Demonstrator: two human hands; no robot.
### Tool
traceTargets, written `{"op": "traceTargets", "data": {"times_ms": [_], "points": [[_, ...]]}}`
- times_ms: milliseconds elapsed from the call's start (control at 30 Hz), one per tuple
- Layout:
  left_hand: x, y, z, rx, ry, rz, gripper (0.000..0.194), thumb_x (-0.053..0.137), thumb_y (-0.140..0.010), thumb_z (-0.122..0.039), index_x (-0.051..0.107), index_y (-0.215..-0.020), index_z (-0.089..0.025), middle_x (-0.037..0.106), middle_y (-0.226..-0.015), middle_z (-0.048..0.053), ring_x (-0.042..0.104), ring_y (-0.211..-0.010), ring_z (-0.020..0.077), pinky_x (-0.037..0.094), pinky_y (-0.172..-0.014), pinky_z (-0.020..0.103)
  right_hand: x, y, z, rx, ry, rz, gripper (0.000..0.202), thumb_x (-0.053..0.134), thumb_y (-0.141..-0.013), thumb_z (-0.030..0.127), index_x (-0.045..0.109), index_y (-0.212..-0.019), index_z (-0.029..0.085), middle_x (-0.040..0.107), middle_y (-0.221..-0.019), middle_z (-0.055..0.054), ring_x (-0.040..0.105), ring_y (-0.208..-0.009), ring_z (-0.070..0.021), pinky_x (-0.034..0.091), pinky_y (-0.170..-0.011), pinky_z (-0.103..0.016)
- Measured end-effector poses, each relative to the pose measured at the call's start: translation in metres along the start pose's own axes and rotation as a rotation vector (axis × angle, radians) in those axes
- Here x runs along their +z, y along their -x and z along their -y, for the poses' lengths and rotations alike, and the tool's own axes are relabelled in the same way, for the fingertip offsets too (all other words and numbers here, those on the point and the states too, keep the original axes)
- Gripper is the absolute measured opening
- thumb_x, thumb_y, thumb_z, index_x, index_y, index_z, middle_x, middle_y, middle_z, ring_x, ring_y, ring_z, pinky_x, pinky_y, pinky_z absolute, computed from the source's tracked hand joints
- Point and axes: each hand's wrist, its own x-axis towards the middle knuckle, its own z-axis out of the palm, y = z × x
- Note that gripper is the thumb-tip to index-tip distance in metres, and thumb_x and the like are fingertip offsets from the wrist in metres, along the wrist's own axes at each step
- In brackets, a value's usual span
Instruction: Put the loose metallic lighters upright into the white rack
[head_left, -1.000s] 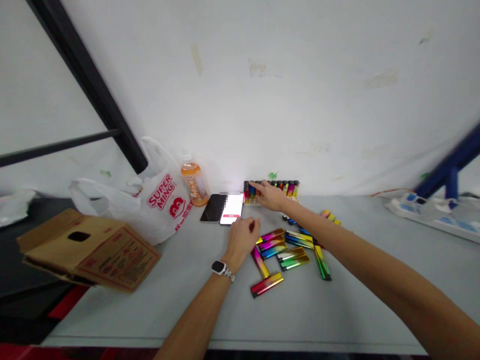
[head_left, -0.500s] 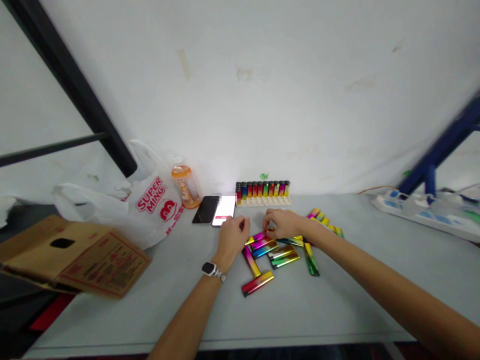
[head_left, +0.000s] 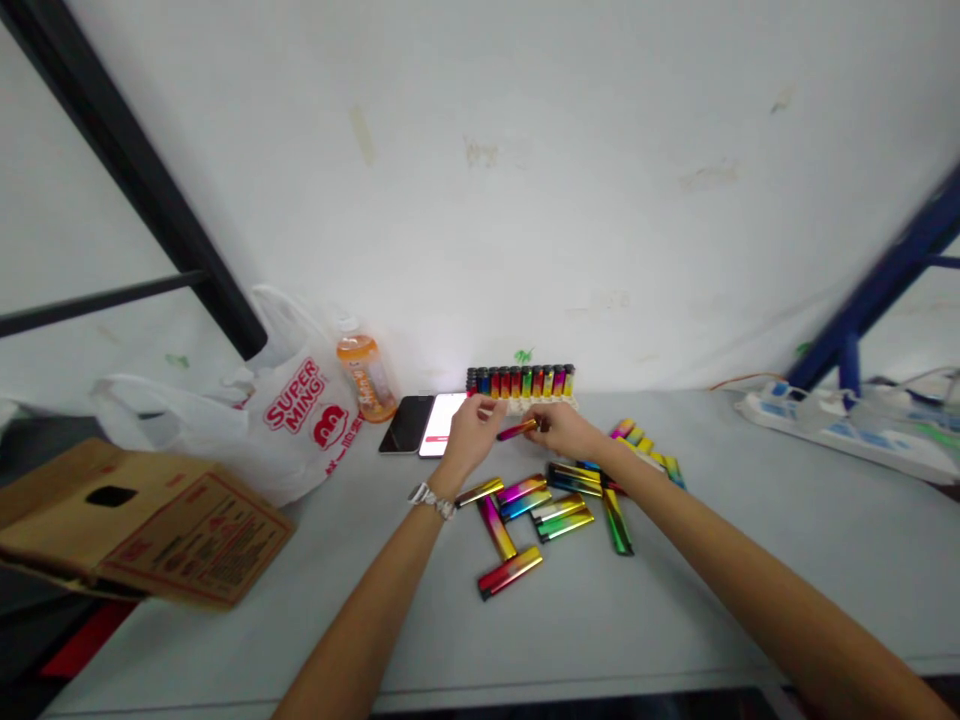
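Note:
My right hand pinches one end of a shiny red-and-gold lighter, lifted above the table. The lighter's other end points at my left hand, whose fingers are loosely curled and apart; whether it touches the lighter I cannot tell. Just behind both hands, a row of metallic coloured lighters stands upright in a pale rack. On the table in front lie several loose lighters, among them a red-and-gold one, a green one and a purple-and-gold one.
More lighters lie beyond my right forearm. Left of the rack are two phones, one dark and one lit, an orange drink bottle, a white plastic bag and a cardboard box. A power strip lies right.
My right hand has lifted a lighter from the pile and moved slightly back toward the rack. My left hand has shifted away from me, up beside the lighter's end.

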Motion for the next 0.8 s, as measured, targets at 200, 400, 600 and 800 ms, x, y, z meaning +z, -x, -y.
{"op": "traceTargets", "data": {"times_ms": [200, 400, 600, 800], "points": [[0.022, 0.009, 0.012, -0.077, 0.253, -0.039, 0.036, 0.068, -0.077, -0.047, 0.063, -0.091, -0.014, 0.069, -0.095, 0.009, 0.064, -0.082, 0.0167, 0.051, -0.078, 0.032, 0.007, 0.017, 0.003, 0.063, -0.325, -0.074, 0.023, 0.062, -0.083, 0.036, 0.069, -0.087, 0.014, 0.063, -0.066, 0.000, 0.054, -0.054, -0.0116, 0.042, -0.050, -0.022], [0.036, 0.022, 0.008, -0.307, 0.788, 0.066, 0.046, 0.076, -0.069, -0.050, 0.065, -0.095, -0.014, 0.071, -0.100, 0.010, 0.068, -0.087, 0.0171, 0.052, -0.082, 0.033, 0.019, 0.028, 0.009, 0.149, -0.530, -0.243, 0.037, 0.062, -0.082, 0.054, 0.067, -0.084, 0.017, 0.059, -0.059, 0.001, 0.045, -0.042, -0.0100, 0.036, -0.041, -0.023], [0.049, 0.028, -0.002, -0.296, 1.004, -0.024, 0.042, 0.076, -0.070, -0.048, 0.067, -0.088, -0.012, 0.073, -0.095, 0.011, 0.069, -0.090, 0.0185, 0.051, -0.088, 0.034, 0.031, 0.035, 0.009, 0.154, -0.495, -0.240, 0.038, 0.060, -0.084, 0.056, 0.064, -0.081, 0.019, 0.049, -0.053, 0.004, 0.041, -0.040, -0.0095, 0.031, -0.039, -0.023], [0.042, 0.028, 0.001, -0.054, 0.675, -0.126, 0.039, 0.062, -0.082, -0.055, 0.059, -0.087, -0.016, 0.066, -0.073, 0.002, 0.065, -0.070, 0.0137, 0.052, -0.069, 0.026, 0.023, 0.038, 0.008, 0.093, -0.373, -0.325, 0.037, 0.057, -0.087, 0.049, 0.067, -0.103, 0.017, 0.053, -0.059, 0.003, 0.046, -0.051, -0.0119, 0.036, -0.049, -0.024]]}}
